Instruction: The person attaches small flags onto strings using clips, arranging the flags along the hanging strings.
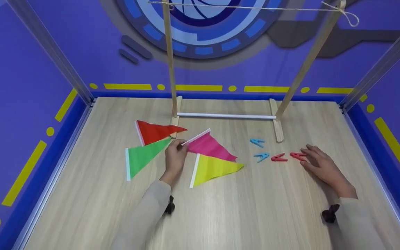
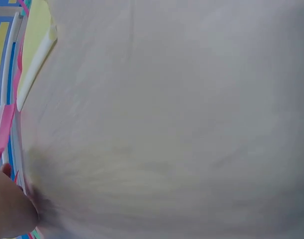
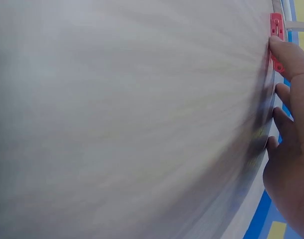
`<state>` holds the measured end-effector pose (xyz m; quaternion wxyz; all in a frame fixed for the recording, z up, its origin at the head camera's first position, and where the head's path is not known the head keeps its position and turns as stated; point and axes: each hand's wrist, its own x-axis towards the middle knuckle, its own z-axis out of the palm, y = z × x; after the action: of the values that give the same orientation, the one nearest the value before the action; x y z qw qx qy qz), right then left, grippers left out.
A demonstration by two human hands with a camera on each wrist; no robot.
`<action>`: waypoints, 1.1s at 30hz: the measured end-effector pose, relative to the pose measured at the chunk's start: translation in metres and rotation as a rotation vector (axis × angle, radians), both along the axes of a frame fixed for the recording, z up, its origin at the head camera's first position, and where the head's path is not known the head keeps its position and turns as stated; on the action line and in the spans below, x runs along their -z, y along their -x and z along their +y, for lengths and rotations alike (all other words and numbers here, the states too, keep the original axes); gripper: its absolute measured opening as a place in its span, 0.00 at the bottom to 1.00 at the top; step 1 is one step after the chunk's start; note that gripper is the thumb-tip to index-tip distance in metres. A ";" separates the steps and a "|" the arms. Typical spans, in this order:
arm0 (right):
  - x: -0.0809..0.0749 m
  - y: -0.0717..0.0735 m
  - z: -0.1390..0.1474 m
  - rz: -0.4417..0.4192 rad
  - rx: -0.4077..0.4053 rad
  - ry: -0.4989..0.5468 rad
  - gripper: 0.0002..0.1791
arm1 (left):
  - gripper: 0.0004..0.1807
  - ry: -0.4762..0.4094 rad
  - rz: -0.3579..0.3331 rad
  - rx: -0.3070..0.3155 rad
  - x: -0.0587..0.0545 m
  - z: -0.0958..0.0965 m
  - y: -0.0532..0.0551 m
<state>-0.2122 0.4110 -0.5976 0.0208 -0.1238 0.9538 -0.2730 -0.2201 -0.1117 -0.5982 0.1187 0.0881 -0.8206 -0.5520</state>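
My left hand [image 1: 176,158] pinches the pink pennant [image 1: 208,145] by the lower end of its white edge; the left wrist view shows the fingertips against that strip. Just below lies a yellow pennant [image 1: 214,168], while red [image 1: 153,132] and green [image 1: 144,156] pennants lie left of the hand. On the right, my right hand [image 1: 325,168] has its fingers spread, thumb and forefinger at the end of a red clothespin [image 1: 298,156]. In the right wrist view a digit overlaps that clothespin [image 3: 276,25]; a firm grip cannot be made out.
Another red clothespin [image 1: 279,158] and two blue clothespins, one upper [image 1: 257,142] and one lower [image 1: 262,157], lie left of the right hand. Behind stands a wooden frame [image 1: 309,64] with a string [image 1: 248,7] across its top and a white crossbar [image 1: 226,115]. Blue walls enclose the table [image 1: 241,215].
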 end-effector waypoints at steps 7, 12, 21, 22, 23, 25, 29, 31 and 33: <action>0.002 -0.001 0.002 -0.009 0.001 0.046 0.29 | 0.11 -0.131 0.048 -0.013 -0.001 0.000 0.007; 0.003 -0.003 0.001 -0.019 0.009 0.064 0.29 | 0.13 -0.204 0.116 0.022 -0.004 0.001 0.011; 0.001 0.000 0.004 -0.003 0.021 0.091 0.27 | 0.13 -0.433 0.073 0.127 -0.032 0.003 0.002; 0.001 0.001 0.005 -0.009 0.022 0.097 0.27 | 0.14 -0.442 0.060 0.129 -0.034 0.003 0.002; 0.001 0.001 0.005 -0.012 0.023 0.102 0.26 | 0.14 -0.456 0.052 0.134 -0.035 0.003 0.001; 0.001 0.002 0.007 -0.014 0.023 0.113 0.25 | 0.15 -0.480 0.041 0.141 -0.034 0.002 0.002; 0.004 0.002 0.009 -0.011 0.023 0.135 0.25 | 0.15 -0.479 0.022 0.131 -0.024 0.003 0.007; 0.005 0.002 0.009 -0.008 0.027 0.143 0.25 | 0.16 -0.450 -0.001 0.107 -0.018 0.003 0.010; 0.006 0.003 0.008 -0.011 0.031 0.145 0.25 | 0.16 -0.433 -0.009 0.077 -0.013 0.003 0.012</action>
<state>-0.2150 0.4186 -0.6038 0.0127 -0.1088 0.9332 -0.3423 -0.2318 -0.1088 -0.5857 0.0721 0.0826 -0.6862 -0.7191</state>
